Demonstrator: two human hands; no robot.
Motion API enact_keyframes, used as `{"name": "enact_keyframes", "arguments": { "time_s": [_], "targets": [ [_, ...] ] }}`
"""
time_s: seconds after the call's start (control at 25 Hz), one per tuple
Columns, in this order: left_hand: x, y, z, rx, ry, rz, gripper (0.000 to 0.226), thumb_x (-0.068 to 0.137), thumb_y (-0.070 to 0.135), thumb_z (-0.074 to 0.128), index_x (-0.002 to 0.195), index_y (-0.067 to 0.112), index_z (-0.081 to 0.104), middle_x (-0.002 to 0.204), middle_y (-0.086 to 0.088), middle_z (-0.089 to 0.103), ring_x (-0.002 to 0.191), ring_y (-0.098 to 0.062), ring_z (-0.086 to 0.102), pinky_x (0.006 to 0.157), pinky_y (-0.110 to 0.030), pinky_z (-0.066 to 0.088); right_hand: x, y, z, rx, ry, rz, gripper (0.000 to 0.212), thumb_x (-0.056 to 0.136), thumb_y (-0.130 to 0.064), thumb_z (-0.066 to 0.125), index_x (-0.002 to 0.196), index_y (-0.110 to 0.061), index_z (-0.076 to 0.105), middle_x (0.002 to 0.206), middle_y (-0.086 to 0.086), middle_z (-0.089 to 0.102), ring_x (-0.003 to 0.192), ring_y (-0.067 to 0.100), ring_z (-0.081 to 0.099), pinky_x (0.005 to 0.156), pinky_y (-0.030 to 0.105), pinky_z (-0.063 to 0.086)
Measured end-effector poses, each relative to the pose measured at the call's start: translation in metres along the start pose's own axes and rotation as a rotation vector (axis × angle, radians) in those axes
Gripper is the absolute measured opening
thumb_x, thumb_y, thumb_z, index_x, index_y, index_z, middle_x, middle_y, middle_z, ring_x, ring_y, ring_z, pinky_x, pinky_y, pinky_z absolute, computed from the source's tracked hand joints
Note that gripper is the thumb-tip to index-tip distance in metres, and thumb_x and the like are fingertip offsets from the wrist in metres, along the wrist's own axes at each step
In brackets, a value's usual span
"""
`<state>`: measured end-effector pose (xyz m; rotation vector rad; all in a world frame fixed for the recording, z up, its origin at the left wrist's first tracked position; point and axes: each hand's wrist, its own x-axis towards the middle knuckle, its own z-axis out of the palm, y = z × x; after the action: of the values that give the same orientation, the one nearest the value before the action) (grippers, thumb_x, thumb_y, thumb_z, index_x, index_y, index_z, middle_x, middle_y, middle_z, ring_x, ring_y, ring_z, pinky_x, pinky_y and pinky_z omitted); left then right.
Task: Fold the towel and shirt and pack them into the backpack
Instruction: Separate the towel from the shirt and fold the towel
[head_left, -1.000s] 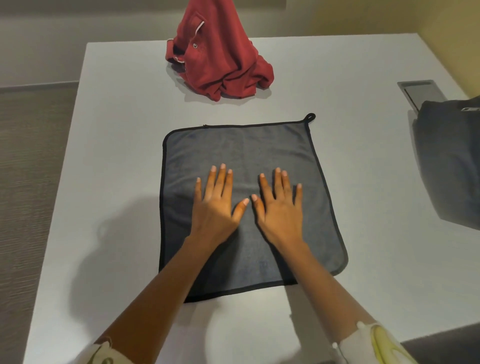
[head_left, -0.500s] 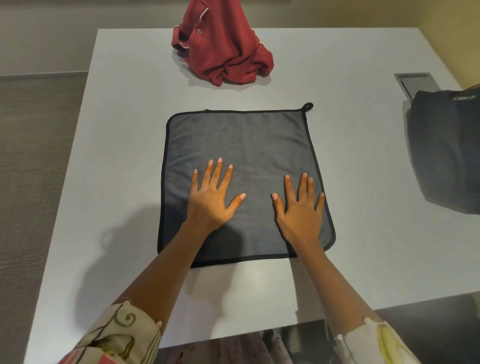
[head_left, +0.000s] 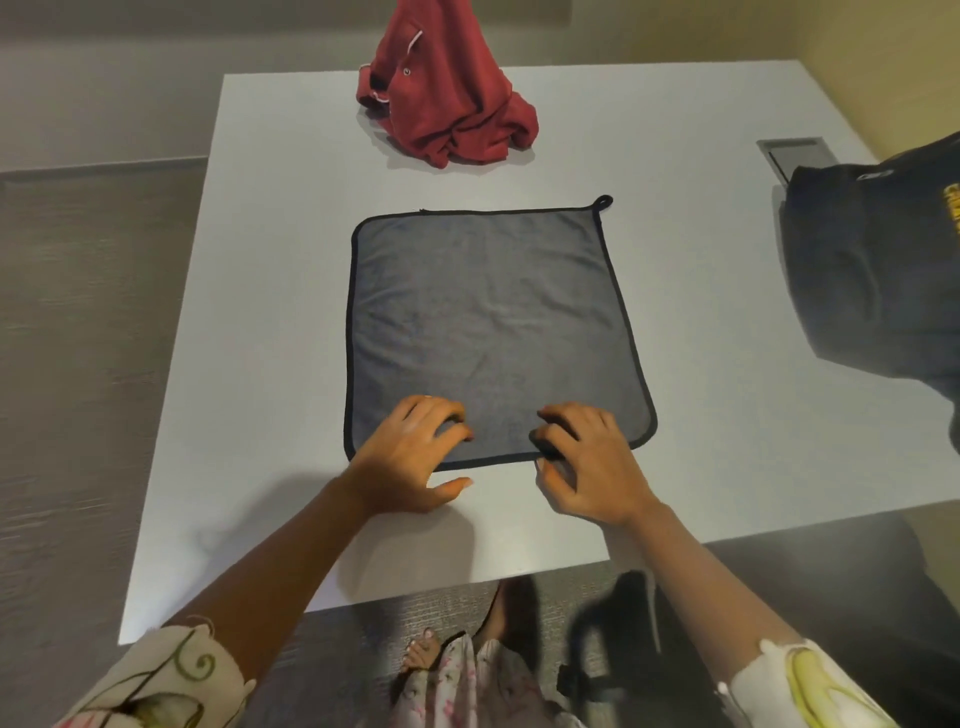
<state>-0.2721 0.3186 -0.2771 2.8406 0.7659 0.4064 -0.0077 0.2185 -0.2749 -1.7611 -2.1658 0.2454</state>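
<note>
A grey towel (head_left: 493, 322) with a black hem lies flat in the middle of the white table (head_left: 270, 270). Both my hands are at its near edge. My left hand (head_left: 410, 457) has its fingers curled onto the towel, with the thumb on the table just below the hem. My right hand (head_left: 587, 462) pinches the hem between curled fingers and thumb. A crumpled red shirt (head_left: 452, 104) sits in a heap at the far side of the table. The dark backpack (head_left: 878, 270) stands at the right edge, partly cut off by the frame.
A grey rectangular panel (head_left: 795, 156) is set into the table behind the backpack. The table's near edge runs just below my wrists. Grey carpet lies to the left, and a dark strap (head_left: 618, 623) hangs below the table edge.
Both hands slid back from flat on the towel's middle to its near edge, and their fingers curled there. The towel and shirt stayed put.
</note>
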Motion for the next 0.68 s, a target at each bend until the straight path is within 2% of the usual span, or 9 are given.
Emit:
{"name": "enact_keyframes", "arguments": {
  "time_s": [0.2,0.28,0.36,0.48,0.6,0.68],
  "targets": [
    [-0.002,0.003,-0.006,0.016,-0.042,0.009,0.023,0.083,0.028,0.058,0.1,0.017,0.068,0.095,0.001,0.062,0.081,-0.019,0.056,0.069,-0.032,0.046,-0.001,-0.002,0.003,-0.107,-0.01,-0.024,0.024,0.086,-0.03,0.057,0.102,-0.016,0.066,0.109,0.002,0.061,0.098,0.022,0.054,0.079,0.039,0.046],
    [0.003,0.006,-0.011,0.013,-0.042,-0.037,0.015,0.084,0.019,0.058,0.095,0.015,0.067,0.09,0.001,0.064,0.075,-0.02,0.057,0.064,-0.03,0.045,0.004,-0.002,0.001,-0.128,-0.009,-0.049,0.022,0.088,-0.03,0.054,0.099,-0.015,0.065,0.104,0.002,0.062,0.092,0.021,0.055,0.075,0.036,0.045],
    [0.01,0.012,-0.017,-0.046,-0.039,-0.168,0.01,0.087,0.016,0.057,0.094,0.013,0.063,0.088,-0.002,0.066,0.075,-0.021,0.058,0.067,-0.028,0.041,0.011,-0.003,-0.003,-0.092,-0.002,-0.028,0.019,0.089,-0.028,0.052,0.097,-0.013,0.062,0.097,0.001,0.062,0.086,0.021,0.055,0.071,0.035,0.046],
    [0.023,0.013,-0.018,-0.078,-0.072,-0.364,0.017,0.097,0.016,0.044,0.108,0.014,0.057,0.098,-0.006,0.066,0.084,-0.025,0.059,0.075,-0.032,0.044,0.022,0.0,-0.007,-0.019,0.011,0.029,0.013,0.091,-0.019,0.057,0.102,-0.012,0.06,0.093,0.004,0.062,0.082,0.023,0.056,0.066,0.035,0.047],
    [0.026,0.002,-0.016,0.015,-0.039,-0.358,0.024,0.095,0.007,0.049,0.116,0.014,0.057,0.103,-0.007,0.068,0.089,-0.027,0.063,0.079,-0.034,0.047,0.026,0.011,-0.006,-0.127,-0.025,-0.025,0.022,0.092,-0.019,0.059,0.113,-0.013,0.06,0.099,0.005,0.06,0.087,0.024,0.054,0.068,0.036,0.048],
    [0.022,-0.011,-0.018,0.016,-0.04,-0.309,0.028,0.088,0.006,0.054,0.114,0.016,0.057,0.103,-0.004,0.068,0.091,-0.026,0.063,0.08,-0.035,0.046,0.026,0.028,-0.013,-0.128,-0.045,0.032,0.027,0.086,-0.019,0.063,0.113,-0.014,0.062,0.1,0.005,0.059,0.09,0.025,0.053,0.071,0.036,0.048]
  ]
}}
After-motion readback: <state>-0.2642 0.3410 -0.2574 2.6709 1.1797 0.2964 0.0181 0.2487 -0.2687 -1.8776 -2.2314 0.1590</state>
